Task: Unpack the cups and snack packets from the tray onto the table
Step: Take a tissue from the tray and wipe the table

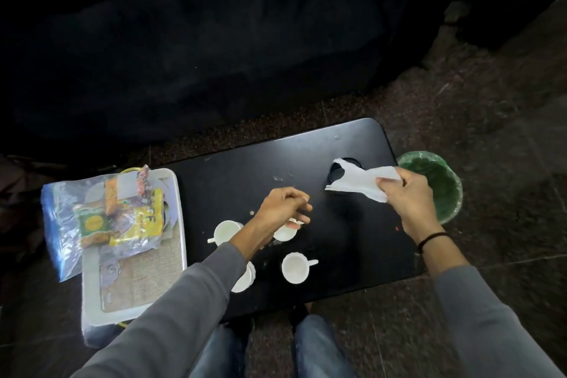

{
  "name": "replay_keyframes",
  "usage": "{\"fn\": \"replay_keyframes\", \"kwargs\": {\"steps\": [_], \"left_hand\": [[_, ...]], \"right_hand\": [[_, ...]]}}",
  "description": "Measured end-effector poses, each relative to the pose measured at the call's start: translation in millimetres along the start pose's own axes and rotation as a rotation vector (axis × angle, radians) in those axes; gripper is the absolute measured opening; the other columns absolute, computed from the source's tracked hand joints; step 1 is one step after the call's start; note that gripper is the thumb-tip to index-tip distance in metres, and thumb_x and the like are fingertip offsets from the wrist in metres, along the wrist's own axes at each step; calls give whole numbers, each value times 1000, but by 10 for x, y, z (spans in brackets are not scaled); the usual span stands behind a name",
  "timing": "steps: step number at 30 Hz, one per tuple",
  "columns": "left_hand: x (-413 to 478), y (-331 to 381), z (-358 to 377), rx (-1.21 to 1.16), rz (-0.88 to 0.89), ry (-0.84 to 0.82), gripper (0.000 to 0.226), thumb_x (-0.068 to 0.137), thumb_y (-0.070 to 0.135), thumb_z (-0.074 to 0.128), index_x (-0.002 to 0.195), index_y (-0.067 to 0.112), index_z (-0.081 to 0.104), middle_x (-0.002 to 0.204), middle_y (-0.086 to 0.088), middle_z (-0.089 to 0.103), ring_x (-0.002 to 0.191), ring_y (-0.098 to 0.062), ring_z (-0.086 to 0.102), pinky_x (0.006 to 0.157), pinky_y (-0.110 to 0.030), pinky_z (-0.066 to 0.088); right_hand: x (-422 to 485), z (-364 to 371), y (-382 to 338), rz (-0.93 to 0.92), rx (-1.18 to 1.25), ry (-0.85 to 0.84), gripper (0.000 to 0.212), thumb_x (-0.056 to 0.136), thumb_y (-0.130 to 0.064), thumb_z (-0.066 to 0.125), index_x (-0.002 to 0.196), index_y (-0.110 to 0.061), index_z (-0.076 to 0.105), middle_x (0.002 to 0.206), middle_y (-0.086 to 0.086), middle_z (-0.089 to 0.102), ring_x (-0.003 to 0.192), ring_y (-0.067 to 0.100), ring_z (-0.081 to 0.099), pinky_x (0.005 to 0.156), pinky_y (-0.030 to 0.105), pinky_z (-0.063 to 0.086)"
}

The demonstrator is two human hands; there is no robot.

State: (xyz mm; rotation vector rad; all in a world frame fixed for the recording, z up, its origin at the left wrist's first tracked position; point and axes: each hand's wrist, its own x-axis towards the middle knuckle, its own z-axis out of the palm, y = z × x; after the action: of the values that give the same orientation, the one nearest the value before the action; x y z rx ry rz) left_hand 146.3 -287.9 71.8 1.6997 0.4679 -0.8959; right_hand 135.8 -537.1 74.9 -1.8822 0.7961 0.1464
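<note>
Four cups (295, 268) around the curled left hand (283, 207), grip unclear; right hand (408, 196) tight on a tissue (365, 182), well apart

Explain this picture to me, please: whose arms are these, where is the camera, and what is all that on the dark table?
There is no machine here. The arms belong to a person, and the single camera sits on their head, looking down, so you see roughly what they see. The right hand grips a crumpled white paper sheet above the black table. The left hand hovers with curled fingers over one of four white cups standing on the table; whether it holds anything is unclear. At the table's left end a white tray carries a clear bag of snack packets, not yet unpacked. A green-lined bin stands beyond the table's right end.
</note>
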Motion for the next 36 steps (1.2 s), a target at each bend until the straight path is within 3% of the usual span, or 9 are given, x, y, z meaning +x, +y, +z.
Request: {"fn": "replay_keyframes", "kwargs": {"steps": [2,5,10,13,15,19,25,31,36], "left_hand": [[52,25,35,12,-6,4,17,100,11,56,110,8,69,96,-7,78,67,-16,74,49,-22,55],[122,49,74,31,-7,11,18,99,9,55,109,8,70,95,-7,78,65,-15,74,48,-21,54],[192,50,96,15,-18,30,19,100,11,55,111,7,70,100,-11,78,65,-15,73,47,-20,53],[236,25,114,5,-28,31,19,100,10,54,110,8,70,100,-10,79,65,-15,73,49,-21,54],[270,12,129,-1,-34,27,20,99,9,54,109,9,71,99,-9,79,64,-13,73,50,-21,55],[328,-11,155,-8,-44,31,20,98,9,54,109,9,71,97,-7,79,64,-12,73,56,-24,57],[380,-5,170,-12,-55,32,19,99,11,54,107,10,71,96,-7,79,71,-16,74,65,-32,60],[337,68,184,-6,-45,32,20,98,10,53,107,10,71,95,-6,79,67,-14,74,58,-28,58],[251,108,147,-18,-26,39,20,99,10,52,106,11,71,92,-5,79,67,-15,74,56,-27,58]], "right_hand": [[82,-21,-87,-79,-151,22,28,85,-7,63,96,-24,81,78,-11,72,77,14,67,63,20,46],[204,10,-181,-204,-310,-5,30,85,-3,58,92,-17,83,85,-3,75,85,17,66,75,24,47],[417,165,-194,-271,-493,-92,30,86,5,54,92,-7,81,92,14,79,91,32,70,76,24,45],[484,287,-190,-309,-600,-127,13,88,2,57,82,-4,68,92,25,72,92,42,66,80,39,48],[510,365,-189,-323,-660,-135,14,90,0,59,78,-6,55,94,30,65,93,45,62,80,43,46],[552,484,-164,-293,-709,-124,3,92,-4,60,92,-2,58,105,25,64,100,44,61,82,46,49],[578,534,-87,-227,-722,-125,26,93,-19,65,115,-7,58,122,18,60,110,42,60,89,48,50],[436,444,-89,-292,-648,-78,35,89,-28,72,110,-10,52,115,14,57,101,40,61,79,45,46],[226,441,-166,-417,-605,-30,31,88,-31,73,103,-15,52,102,5,57,89,33,62,69,35,38]]}}
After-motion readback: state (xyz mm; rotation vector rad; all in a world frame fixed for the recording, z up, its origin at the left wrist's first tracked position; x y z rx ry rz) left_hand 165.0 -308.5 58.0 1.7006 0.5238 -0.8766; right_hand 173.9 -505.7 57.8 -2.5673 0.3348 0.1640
